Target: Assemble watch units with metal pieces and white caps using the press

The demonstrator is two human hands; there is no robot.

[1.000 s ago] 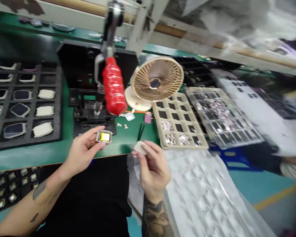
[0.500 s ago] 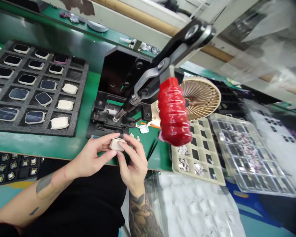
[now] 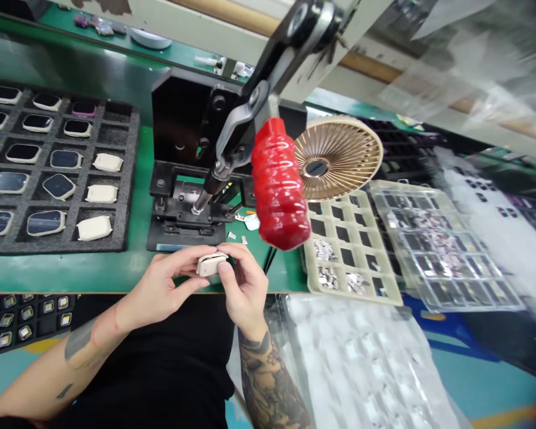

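green workbench below, the left hand and right hand together pinch a cream smartwatch case just before the lever press, where uneven thumb pressure could tilt or drop it.

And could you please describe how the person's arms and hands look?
The left hand and right hand are bare, without gloves. The left forearm carries scattered tattoos, with a black sleeve farther up; the right forearm is densely tattooed.

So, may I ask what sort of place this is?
Probably an electronics assembly bench: a press with a red handle, a tray of watch-like cases, and a box of small parts.
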